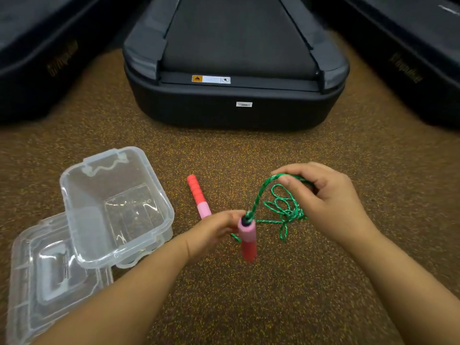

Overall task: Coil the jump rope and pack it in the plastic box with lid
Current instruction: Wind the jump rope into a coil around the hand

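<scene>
My left hand (214, 232) grips one pink and red jump rope handle (247, 239), held upright above the floor. The green rope (283, 207) runs up from that handle's top to my right hand (326, 197), which pinches it between thumb and fingers. Below my right hand the rope lies in a loose tangle on the floor. The second pink and red handle (198, 195) lies flat on the floor to the left. The clear plastic box (74, 185) sits open and tilted at the left, nothing inside. Its clear lid (32, 275) lies partly under the box.
The floor (249, 295) is brown speckled rubber. The black rear end of a treadmill (236, 105) stands straight ahead. Two more dark machine bases flank it, at the far left (37, 70) and far right (410, 58).
</scene>
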Demonstrator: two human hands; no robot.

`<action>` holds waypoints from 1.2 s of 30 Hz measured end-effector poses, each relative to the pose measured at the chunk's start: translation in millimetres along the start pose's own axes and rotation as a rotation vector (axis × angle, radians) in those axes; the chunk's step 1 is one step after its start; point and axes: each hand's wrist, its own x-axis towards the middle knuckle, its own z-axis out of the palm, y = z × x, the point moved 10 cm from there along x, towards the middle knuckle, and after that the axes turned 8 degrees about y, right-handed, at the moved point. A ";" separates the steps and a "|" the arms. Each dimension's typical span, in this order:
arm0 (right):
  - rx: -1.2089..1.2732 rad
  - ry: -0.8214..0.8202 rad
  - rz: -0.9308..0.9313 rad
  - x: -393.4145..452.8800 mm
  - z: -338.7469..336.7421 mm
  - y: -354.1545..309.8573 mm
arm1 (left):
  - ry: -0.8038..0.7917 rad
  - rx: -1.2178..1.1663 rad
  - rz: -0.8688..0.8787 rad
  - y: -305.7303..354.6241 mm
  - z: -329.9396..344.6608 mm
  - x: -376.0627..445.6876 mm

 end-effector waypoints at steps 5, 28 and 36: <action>-0.022 -0.160 -0.156 7.0 13.0 -35.2 | -0.128 -0.366 -0.043 26.4 18.9 17.4; 0.176 0.022 0.158 29.5 25.1 36.0 | -0.633 -0.302 -0.184 64.3 81.3 -3.5; 0.354 -0.084 0.360 3.2 64.6 82.1 | -0.506 -0.332 -0.050 86.3 73.3 3.0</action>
